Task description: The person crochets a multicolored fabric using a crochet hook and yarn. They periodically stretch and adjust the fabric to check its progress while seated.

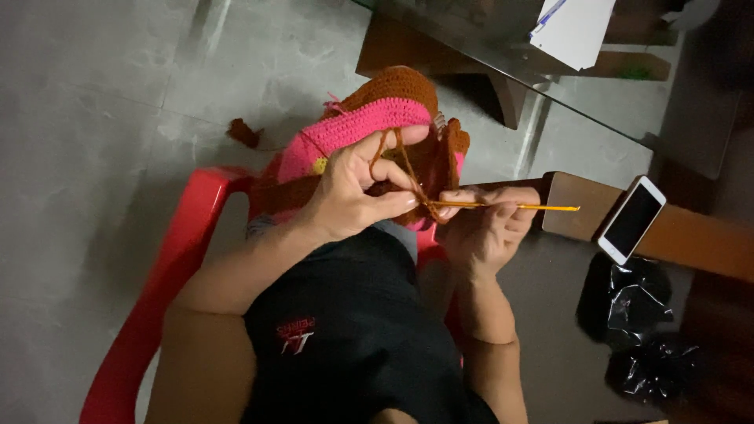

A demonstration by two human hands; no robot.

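A crocheted piece in brown and bright pink [377, 118] rests over a red plastic chair [177, 259]. My left hand [357, 192] grips its lower edge, with a strand of brown yarn [404, 161] looped over the index finger. My right hand [491, 224] pinches a thin yellow-orange crochet hook [510, 206] that lies level, its tip at the stitch between both hands. A loose brown yarn end [243, 132] hangs off the piece at the left. My dark-clad knee fills the lower middle.
A white phone with a dark screen [632, 220] lies on a wooden ledge [691, 235] at the right. Black plastic bags [636, 330] sit on the grey floor below it. A glass-topped table [503, 47] with white papers [577, 27] stands at the top.
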